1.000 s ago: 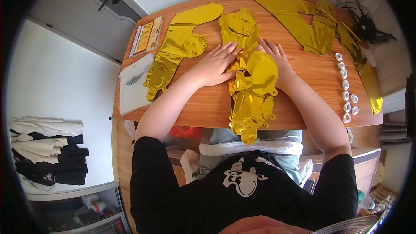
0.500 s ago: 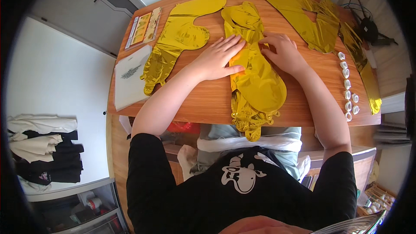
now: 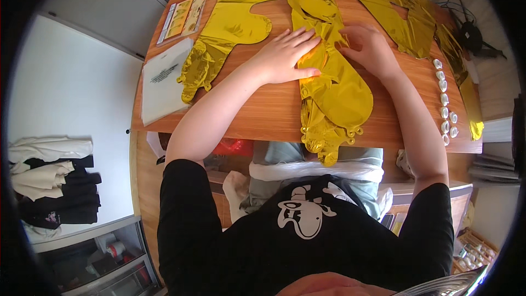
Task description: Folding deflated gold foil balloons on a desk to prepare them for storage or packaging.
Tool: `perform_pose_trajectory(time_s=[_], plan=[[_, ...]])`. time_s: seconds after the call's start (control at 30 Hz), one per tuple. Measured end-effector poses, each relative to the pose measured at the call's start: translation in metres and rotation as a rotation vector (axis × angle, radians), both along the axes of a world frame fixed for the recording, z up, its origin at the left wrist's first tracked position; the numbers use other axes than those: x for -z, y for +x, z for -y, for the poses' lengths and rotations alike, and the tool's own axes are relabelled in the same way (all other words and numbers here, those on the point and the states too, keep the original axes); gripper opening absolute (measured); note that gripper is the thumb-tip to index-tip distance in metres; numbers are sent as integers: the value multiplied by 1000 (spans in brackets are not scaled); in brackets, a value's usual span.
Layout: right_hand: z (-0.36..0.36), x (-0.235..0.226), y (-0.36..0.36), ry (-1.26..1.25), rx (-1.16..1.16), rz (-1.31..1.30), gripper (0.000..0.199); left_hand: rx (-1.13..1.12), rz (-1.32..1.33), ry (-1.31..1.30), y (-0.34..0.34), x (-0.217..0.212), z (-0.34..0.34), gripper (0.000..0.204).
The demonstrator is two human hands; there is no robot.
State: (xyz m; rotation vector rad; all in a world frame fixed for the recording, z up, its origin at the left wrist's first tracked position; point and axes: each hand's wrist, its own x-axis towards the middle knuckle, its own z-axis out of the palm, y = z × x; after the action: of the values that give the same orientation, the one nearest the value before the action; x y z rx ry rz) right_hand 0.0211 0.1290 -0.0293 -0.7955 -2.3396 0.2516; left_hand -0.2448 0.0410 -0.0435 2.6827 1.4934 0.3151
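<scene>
A flat gold foil balloon (image 3: 345, 96) lies lengthwise in front of me, creased across its middle. Its crumpled lower end, with small tabs, hangs over the table's near edge. My left hand (image 3: 290, 56) rests on the balloon's left side, palm down, fingers stretched and thumb apart. At the right edge of the foil is my right hand (image 3: 371, 49), its fingers bent and its thumb apart from the index finger; the fingertips are at the foil. A second gold foil balloon (image 3: 235, 19) lies flat to the left, and a third (image 3: 413, 24) lies at the far right.
White ribbon rolls (image 3: 443, 98) stand in rows near the right edge of the wooden table (image 3: 246, 115). A long gold foil piece (image 3: 466, 98) lies beyond them. At the left are a printed card pack (image 3: 181, 17) and a clear plastic bag (image 3: 164, 87). A dark cabled device (image 3: 468, 35) sits far right.
The view has shifted slightly, so the tabletop appears higher. A sharper crease now shows in the foil beside my left thumb. Both hands stay at about the same places on the balloon.
</scene>
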Motion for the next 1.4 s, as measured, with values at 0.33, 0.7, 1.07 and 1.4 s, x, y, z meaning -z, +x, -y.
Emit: perform_pose_trajectory(time_s=[0.33,0.7,1.07,1.4], plan=[[90,-18,-33,161,-483,268,31,0,-17,11,-6,6,2,90],[102,-12,-27,419,-563,402,38,40,3,23,-8,13,-4,98],[101,-7,-23,389,-584,333,39,-68,869,-479,-24,-5,-11,68],[97,-5,-18,335,-615,224,39,-65,-88,79,-42,-27,-29,75]])
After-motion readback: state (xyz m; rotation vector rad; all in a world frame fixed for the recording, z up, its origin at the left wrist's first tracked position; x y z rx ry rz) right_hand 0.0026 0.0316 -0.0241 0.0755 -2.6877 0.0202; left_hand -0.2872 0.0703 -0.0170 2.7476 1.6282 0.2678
